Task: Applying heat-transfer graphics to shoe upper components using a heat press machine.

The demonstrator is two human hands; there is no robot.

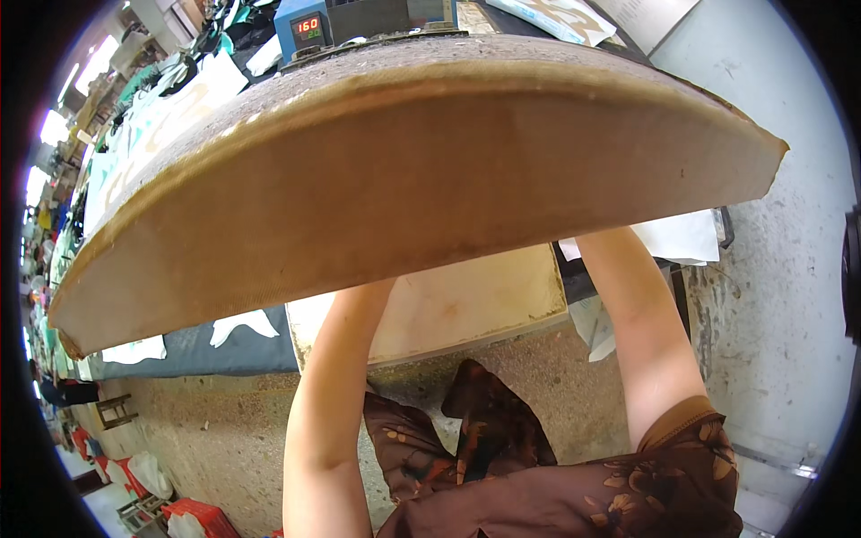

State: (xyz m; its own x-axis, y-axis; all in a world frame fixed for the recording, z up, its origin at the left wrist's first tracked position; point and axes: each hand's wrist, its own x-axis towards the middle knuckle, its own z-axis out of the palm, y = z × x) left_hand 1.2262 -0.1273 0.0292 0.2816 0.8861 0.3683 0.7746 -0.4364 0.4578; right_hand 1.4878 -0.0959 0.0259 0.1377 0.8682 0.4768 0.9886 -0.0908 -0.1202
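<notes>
A wide brown board (421, 170), its front face smooth and cloth-like, spans the view close to me. My left forearm (336, 386) and right forearm (641, 323) reach forward below its lower edge. Both hands are hidden behind the board, so what they touch or hold does not show. Between the forearms lies a cream-coloured padded slab (475, 300) with a worn, stained rim, partly covered from sight by the board. On top of the board sits a blue control box (291, 20) with a lit red digital display (308, 28).
White cut pieces (244, 327) lie on a dark-covered table (215, 354) at the left. White sheets (677, 238) rest by my right forearm. A pale wall (762, 287) stands close on the right. A red crate (202, 517) is on the floor at lower left.
</notes>
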